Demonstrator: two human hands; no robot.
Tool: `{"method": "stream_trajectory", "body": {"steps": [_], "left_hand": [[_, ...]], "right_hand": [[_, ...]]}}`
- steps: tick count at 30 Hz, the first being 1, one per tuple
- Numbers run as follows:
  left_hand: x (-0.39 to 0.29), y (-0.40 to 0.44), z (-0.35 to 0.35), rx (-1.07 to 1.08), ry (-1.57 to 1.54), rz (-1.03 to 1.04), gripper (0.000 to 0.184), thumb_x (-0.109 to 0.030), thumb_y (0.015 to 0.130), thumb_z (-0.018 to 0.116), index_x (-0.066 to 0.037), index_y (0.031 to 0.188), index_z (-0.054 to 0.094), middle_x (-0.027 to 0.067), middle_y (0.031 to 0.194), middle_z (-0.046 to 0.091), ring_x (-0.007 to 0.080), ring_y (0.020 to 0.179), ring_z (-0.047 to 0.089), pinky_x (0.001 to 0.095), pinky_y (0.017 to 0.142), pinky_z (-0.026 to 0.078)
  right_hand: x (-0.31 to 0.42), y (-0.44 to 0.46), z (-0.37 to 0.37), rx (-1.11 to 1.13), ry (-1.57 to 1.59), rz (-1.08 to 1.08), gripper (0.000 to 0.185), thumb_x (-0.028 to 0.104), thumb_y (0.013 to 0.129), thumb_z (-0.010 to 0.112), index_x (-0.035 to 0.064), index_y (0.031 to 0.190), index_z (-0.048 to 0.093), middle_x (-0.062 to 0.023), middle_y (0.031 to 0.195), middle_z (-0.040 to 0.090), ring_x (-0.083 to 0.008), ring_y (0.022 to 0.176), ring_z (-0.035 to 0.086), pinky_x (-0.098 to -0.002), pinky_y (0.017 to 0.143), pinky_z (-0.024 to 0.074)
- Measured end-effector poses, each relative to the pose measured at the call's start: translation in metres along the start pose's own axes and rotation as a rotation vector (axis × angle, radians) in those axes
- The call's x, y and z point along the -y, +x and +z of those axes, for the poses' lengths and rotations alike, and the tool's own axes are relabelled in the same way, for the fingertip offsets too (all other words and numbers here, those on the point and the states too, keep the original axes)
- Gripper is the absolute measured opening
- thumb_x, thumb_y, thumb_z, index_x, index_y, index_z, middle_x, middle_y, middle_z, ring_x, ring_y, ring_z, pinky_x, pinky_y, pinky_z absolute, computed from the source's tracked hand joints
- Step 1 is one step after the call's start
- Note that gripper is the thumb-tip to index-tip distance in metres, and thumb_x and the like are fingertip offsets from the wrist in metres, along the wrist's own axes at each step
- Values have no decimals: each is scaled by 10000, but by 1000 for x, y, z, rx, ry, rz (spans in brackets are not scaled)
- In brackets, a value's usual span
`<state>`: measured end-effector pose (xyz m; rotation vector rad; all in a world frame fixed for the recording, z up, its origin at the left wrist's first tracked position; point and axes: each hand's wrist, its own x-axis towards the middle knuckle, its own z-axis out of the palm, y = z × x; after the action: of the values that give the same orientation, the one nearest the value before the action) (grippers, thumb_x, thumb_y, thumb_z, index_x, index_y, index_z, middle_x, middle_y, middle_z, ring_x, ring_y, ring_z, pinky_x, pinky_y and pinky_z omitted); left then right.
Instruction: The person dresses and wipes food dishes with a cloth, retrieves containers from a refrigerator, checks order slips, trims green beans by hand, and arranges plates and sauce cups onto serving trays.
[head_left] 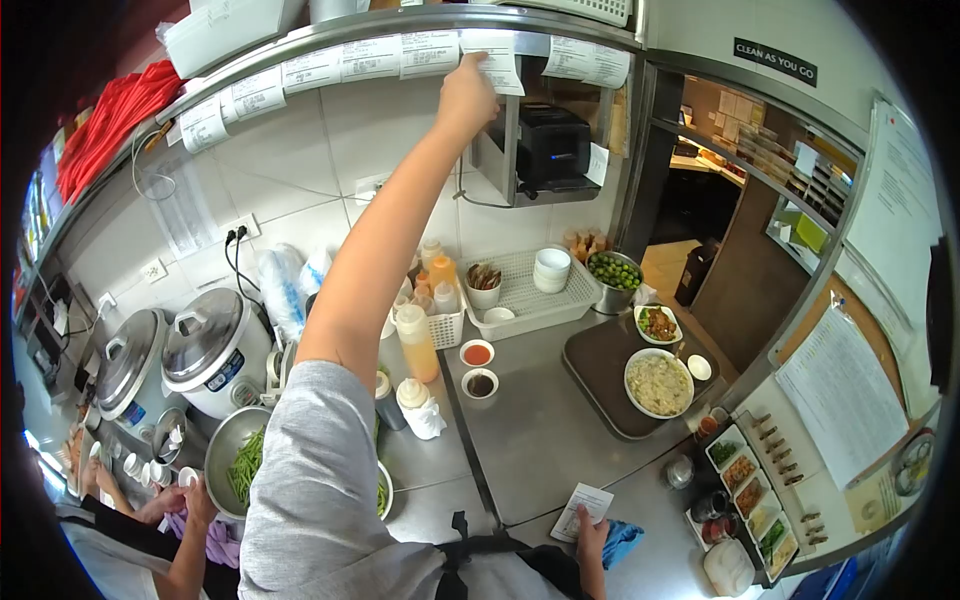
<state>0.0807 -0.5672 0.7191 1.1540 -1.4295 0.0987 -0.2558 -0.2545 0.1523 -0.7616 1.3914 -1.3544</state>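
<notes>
My left hand (468, 98) is raised to the metal rail above the counter. Its fingers are closed at a printed order slip (503, 72) hanging there. Other order slips (370, 60) hang in a row along the same rail, on both sides. Low at the right, my right hand (592, 542) pinches another printed slip (581, 510) over the steel counter. A crumpled blue cloth (622, 543) is right beside that hand; whether they touch, I cannot tell.
A brown tray (600, 395) carries a bowl of rice (659, 384) and a smaller dish (657, 323). Squeeze bottles (416, 342) and sauce bowls (477, 353) stand mid-counter. A black printer (553, 148) sits under the rail. At left, a co-worker's hands (195, 500) hold a small cup near rice cookers (215, 350).
</notes>
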Motion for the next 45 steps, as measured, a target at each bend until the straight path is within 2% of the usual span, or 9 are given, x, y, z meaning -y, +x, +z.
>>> {"method": "stream_trajectory", "body": {"steps": [8,11,13,20,23,26,33,41,45], "left_hand": [[-10,35,-9,19,0,-33,377,-92,912,475,9,1273,438,176,838,650,253,695,672,373,612,558],[-6,2,-9,-259,486,286,513,-236,894,531,36,1310,403,255,856,642,407,804,624,483,728,497],[-13,-61,-6,-408,533,467,427,-189,901,567,-30,1279,448,190,1034,587,320,924,615,418,755,517],[57,-402,33,863,-48,146,561,-298,899,574,-106,1395,394,228,1353,454,365,1239,432,451,1005,404],[72,-516,48,1238,-710,-643,599,-108,886,579,-116,1436,341,101,1344,493,217,1150,539,344,945,445],[59,-553,48,912,-1027,-772,602,55,849,521,-104,1413,385,75,1260,553,123,1025,576,252,852,454],[99,-579,64,940,-314,-831,491,43,819,533,-162,1260,598,86,1021,650,125,837,624,260,776,488],[145,-598,75,853,30,137,451,-172,809,658,-140,1252,580,84,1274,574,318,1221,467,470,1010,359],[147,-591,71,992,-10,18,536,-263,805,676,-108,1299,540,105,1346,517,328,1339,352,490,1104,255]], "right_hand": [[12,0,0,20,-83,-46,322,235,892,644,-49,1044,635,-87,965,670,-136,853,602,-279,757,479],[5,5,-3,0,-35,-24,344,259,903,622,-45,1063,626,-82,977,662,-137,872,594,-278,786,470],[-2,0,-6,-11,16,-6,355,272,907,612,-39,1077,621,-77,984,658,-138,879,591,-277,802,465],[7,17,16,50,110,52,298,222,924,598,-3,1119,606,-38,968,656,-118,865,594,-260,776,469],[33,23,39,213,107,75,288,208,922,606,3,1125,607,-30,969,661,-104,838,597,-244,748,470],[38,25,54,313,-17,60,314,187,901,639,-4,1147,595,-36,971,667,-96,820,600,-242,735,476],[42,7,81,-16,-391,-270,454,72,785,714,58,1205,544,-87,972,619,-155,767,612,-282,720,496],[24,11,65,140,-926,-710,125,75,769,663,13,862,607,-158,984,588,-368,943,540,-432,827,452],[23,15,62,158,-936,-723,131,62,748,671,48,872,632,-130,991,600,-346,932,542,-410,837,450]]}}
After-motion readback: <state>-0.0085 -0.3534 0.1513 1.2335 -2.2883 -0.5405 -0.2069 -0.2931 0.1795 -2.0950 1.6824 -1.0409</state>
